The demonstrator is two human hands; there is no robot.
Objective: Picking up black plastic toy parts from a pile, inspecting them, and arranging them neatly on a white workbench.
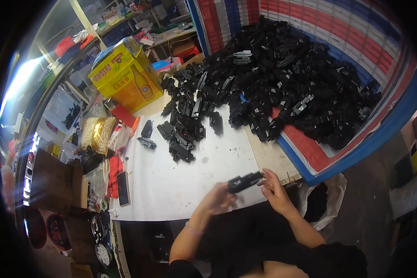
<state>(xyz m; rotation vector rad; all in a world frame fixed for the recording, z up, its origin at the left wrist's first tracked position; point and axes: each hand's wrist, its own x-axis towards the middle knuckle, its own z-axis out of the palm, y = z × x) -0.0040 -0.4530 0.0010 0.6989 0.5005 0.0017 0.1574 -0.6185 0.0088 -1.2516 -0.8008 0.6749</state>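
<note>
Over the front edge of the table I hold a long, stepped black plastic part (244,181) with a small pale mark on it. Its exact kind I cannot make out. My left hand (217,198), slightly blurred, is closed on the left end. At the right end, the thumb and fingertips of my right hand (275,192) pinch the part. Beyond my hands, a loose cluster of similar black parts (180,139) lies on the white table sheet (227,153). Two more pieces (147,142) lie apart to the left.
A big heap of black parts (282,69) fills a striped red, white and blue sheet enclosure (310,160) at far right. A yellow carton (125,76) stands back left. A phone (123,188) lies at the left edge. A pale sack (331,204) stands below, right.
</note>
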